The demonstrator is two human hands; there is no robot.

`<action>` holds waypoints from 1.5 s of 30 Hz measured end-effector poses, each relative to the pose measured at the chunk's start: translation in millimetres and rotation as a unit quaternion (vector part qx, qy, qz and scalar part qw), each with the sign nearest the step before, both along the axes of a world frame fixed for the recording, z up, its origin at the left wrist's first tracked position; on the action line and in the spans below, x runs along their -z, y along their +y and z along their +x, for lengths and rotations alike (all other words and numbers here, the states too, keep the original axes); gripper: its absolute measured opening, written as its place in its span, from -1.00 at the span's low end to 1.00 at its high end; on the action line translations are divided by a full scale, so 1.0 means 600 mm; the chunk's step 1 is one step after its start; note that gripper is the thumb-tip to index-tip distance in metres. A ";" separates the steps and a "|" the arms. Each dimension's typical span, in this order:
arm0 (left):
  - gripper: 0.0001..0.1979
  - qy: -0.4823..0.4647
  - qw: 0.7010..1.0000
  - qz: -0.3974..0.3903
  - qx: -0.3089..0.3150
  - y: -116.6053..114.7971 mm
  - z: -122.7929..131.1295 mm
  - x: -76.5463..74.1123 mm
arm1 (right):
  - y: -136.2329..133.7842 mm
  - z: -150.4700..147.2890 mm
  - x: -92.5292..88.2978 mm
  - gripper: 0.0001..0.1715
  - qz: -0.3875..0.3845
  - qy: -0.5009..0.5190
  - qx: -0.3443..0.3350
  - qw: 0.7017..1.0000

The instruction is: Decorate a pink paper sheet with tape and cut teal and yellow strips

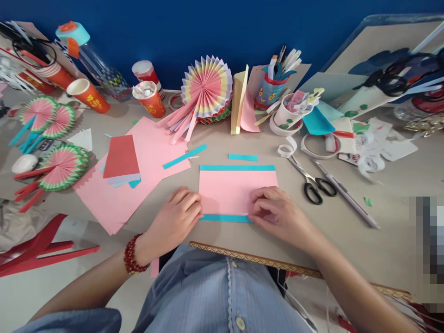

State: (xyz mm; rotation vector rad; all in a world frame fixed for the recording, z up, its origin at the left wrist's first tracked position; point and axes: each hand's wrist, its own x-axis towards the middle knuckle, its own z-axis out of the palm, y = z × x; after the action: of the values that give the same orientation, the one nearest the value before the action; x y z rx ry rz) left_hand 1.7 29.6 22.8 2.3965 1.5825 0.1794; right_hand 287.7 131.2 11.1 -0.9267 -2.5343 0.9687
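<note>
A pink paper rectangle [225, 192] lies flat in front of me, a blue strip along its far edge. Another blue paper strip [225, 218] runs along its near edge. My left hand [182, 212] has its fingers curled together at the near left corner, pressing the strip's left end. On the right side of the sheet, my right hand [272, 210] is closed, thumb and fingertips pinching that same strip. The strip's right end is hidden under this hand.
Scissors [314, 182] and a grey craft knife [350, 196] lie right. Loose blue strips [243, 157] rest beyond the sheet. Left are pink sheets [118, 203] under a red paper stack [121, 157]. Pleated paper fans [207, 85], cups [149, 97] and a pen holder [271, 90] line the back.
</note>
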 end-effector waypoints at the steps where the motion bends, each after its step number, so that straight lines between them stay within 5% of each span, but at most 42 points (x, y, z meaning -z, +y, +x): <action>1: -0.85 0.001 1.000 0.002 0.001 0.000 0.000 0.000 | 0.000 0.000 0.000 -0.82 0.001 -0.001 0.000 1.000; 45: -0.92 -0.041 0.999 0.027 -0.019 -0.005 -0.002 0.011 | -0.008 -0.005 -0.004 -0.76 0.015 -0.015 0.026 0.999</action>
State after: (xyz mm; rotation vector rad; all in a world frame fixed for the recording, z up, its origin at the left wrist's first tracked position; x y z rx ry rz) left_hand 0.4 26.4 16.5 2.3677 1.6069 0.3268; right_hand 284.7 126.5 13.4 -1.0015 -2.5295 0.9054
